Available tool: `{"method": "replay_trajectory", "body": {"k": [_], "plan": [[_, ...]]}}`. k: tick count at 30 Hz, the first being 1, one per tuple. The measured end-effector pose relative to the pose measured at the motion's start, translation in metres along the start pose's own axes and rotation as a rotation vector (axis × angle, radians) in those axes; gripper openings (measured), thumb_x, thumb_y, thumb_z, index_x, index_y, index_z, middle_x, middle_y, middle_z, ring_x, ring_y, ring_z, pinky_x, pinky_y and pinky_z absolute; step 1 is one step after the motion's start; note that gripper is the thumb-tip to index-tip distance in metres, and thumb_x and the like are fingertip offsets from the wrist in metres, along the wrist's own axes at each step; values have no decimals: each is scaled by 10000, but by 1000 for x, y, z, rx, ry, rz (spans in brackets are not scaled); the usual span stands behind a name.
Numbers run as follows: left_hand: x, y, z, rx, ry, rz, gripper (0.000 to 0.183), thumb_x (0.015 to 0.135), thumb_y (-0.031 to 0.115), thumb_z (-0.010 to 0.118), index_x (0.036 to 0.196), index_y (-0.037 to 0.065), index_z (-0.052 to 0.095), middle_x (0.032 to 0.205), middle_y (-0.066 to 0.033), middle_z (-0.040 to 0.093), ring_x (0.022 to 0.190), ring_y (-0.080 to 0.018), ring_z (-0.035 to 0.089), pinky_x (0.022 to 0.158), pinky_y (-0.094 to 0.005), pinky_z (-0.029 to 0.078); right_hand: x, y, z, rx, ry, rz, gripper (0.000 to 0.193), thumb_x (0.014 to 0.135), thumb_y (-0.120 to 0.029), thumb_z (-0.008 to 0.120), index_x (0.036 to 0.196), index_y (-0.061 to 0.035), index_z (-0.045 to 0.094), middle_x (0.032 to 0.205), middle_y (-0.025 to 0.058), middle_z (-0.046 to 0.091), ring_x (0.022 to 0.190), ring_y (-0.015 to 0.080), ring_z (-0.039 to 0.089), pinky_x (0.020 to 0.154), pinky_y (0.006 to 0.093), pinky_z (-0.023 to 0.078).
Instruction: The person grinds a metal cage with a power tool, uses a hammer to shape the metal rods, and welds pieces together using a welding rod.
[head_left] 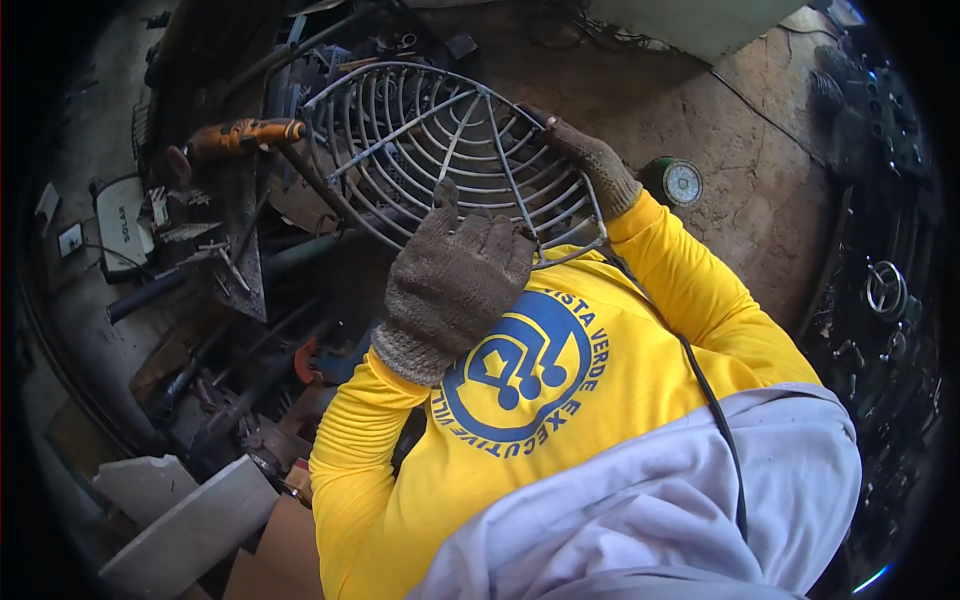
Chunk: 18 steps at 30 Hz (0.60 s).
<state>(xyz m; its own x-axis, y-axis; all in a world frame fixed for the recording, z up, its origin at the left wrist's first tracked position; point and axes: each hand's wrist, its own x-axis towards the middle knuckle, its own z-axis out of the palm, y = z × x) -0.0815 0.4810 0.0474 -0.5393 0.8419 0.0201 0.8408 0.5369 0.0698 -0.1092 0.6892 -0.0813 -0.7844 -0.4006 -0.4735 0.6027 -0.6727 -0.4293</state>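
Wire grille [512,180], pale bars curving concentrically and crossed by straight ribs, was held up in front of the chest, tilted. Both hands wore brown knitted gloves. Left hand [455,275] was closed over the near rim of the grille, back of the hand upward, one digit pointing up along the wires; its fingertips were partly hidden. A thin pale strip ran to that digit; could not tell whether it was a rib or a separate piece. Right hand [585,155] gripped the right side of the grille, fingers partly behind the wires. Yellow shirt [640,330] with a round blue emblem lay below the grille, with a pale grey cloth [670,490] nearer the body and a black cord [712,400] running down over both. Just left of the grille was an orange power tool [245,137]; farther left, a flat white case [124,222]. To the right, just beyond the right wrist, a round green can [673,182] with a pale top stood on the brown floor [740,200]. Well below and left of the grille lay pale boards [195,530] and brown cardboard [285,550]. Well to its right, a metal ring [886,288] showed among dark objects too dim to identify.
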Motion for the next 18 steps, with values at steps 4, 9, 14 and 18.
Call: {"method": "replay_trajectory", "body": {"k": [4,9,14,18], "plan": [[-8,11,4,-17,-18,-78,246,833,200,632,1045,97,705,924,-77,709,873,-241,705,939,-482,515,8,2,2,230,-46,103,605,1080,-443,440,1503,-10,436,1407,179,590,1181,280,655,1008,377,540],[-15,21,8,-62,-17,-193,241,831,190,642,1044,103,712,912,-79,721,841,-245,712,853,-445,547,12,3,17,-135,106,59,730,1058,-553,418,1486,37,436,1413,189,585,1205,287,634,1057,389,495],[-34,33,12,-186,30,-443,237,829,179,651,1044,108,719,901,-82,732,809,-249,719,767,-409,580,24,10,17,30,-43,363,760,1050,-601,384,1470,28,461,1400,194,595,1243,293,609,1083,438,469],[-65,38,33,-426,238,-829,198,932,229,644,1046,84,718,894,-96,730,781,-296,706,671,-373,554,39,16,3,39,-269,471,746,1058,-610,330,1490,-10,430,1440,179,555,1311,355,542,1137,502,401]]}}
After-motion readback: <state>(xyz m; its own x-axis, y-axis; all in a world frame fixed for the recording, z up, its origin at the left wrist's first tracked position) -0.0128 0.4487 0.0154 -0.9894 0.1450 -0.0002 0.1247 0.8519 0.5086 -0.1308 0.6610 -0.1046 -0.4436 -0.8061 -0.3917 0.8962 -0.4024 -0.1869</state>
